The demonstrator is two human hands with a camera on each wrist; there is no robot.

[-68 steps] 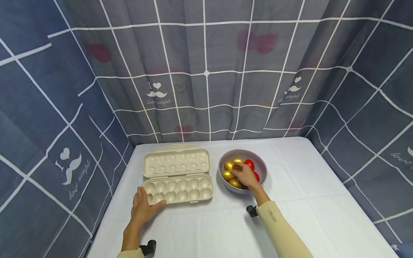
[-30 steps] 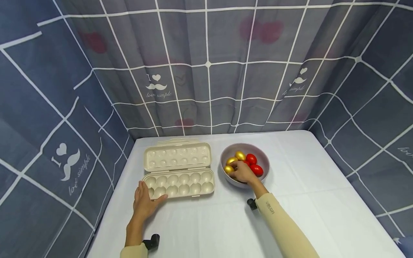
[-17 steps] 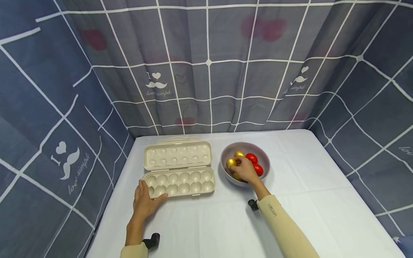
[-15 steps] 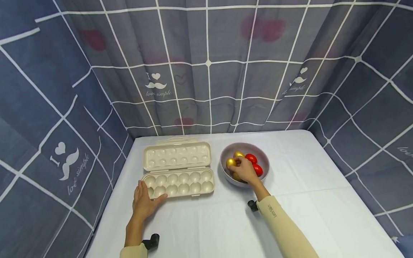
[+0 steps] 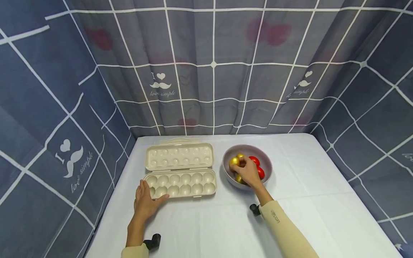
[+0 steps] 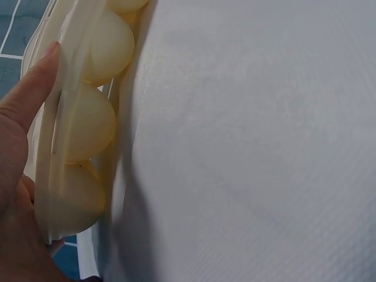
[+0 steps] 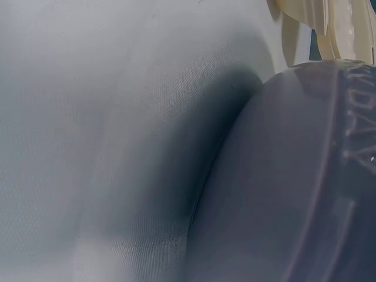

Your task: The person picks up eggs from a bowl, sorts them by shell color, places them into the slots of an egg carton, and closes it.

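A beige egg carton (image 5: 180,183) lies unfolded on the white table, its dimpled lid (image 5: 179,157) hinged back behind the row of cups. At the carton's front left corner, my left hand (image 5: 145,205) holds it, thumb along the front side and fingers at the left end; the left wrist view shows the thumb (image 6: 36,85) against the rim. Inside the mauve bowl (image 5: 266,161) my right hand (image 5: 249,172) pinches a golden egg (image 5: 234,162) between thumb and fingers. Other golden eggs (image 5: 238,178) and red eggs (image 5: 260,172) lie around it, partly covered by the hand.
The bowl stands right of the carton with a gap between them. Grey checked curtains (image 5: 196,86) rise behind the table and at both sides. A black wrist mount (image 5: 255,209) sits on each forearm. Only the bowl's outer wall (image 7: 264,176) fills the right wrist view.
In the bowl, my right hand has shifted among the golden eggs and taken one between its fingertips, slightly raised. My left hand has kept its place on the carton. The head view has shifted slightly.
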